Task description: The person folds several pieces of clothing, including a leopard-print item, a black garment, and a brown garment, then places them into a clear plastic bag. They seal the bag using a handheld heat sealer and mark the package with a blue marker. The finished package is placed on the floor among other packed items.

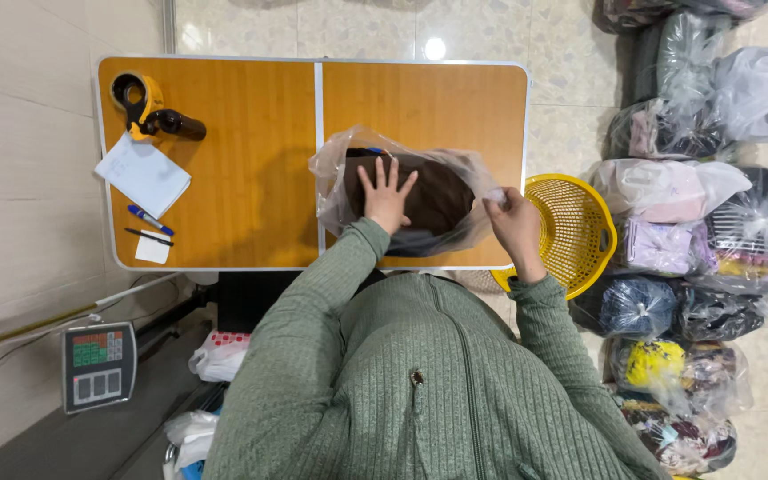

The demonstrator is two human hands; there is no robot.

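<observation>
Here, right of centre in the frame, a clear plastic bag [402, 191] holding a dark brown folded garment [433, 200] lay on the right half of the orange folding table [242, 160], its right end close to the table's edge. I judged that this was where trouble could come: the film looked slack and slippery, and a tug at that end with too little weight on top could slide the whole bundle toward the edge and the yellow basket [571, 231] just beside the table. The mouth could also bunch or tear if pulled unevenly.

My left hand [387, 197] lay flat on top of the bag, fingers spread wide apart, pressing down and gripping nothing. My right hand [513, 222] was at the bag's right end, fingers curled together and pinching the loose plastic there. A tape dispenser [144, 107] sat at the upper left of the table, well apart.
</observation>
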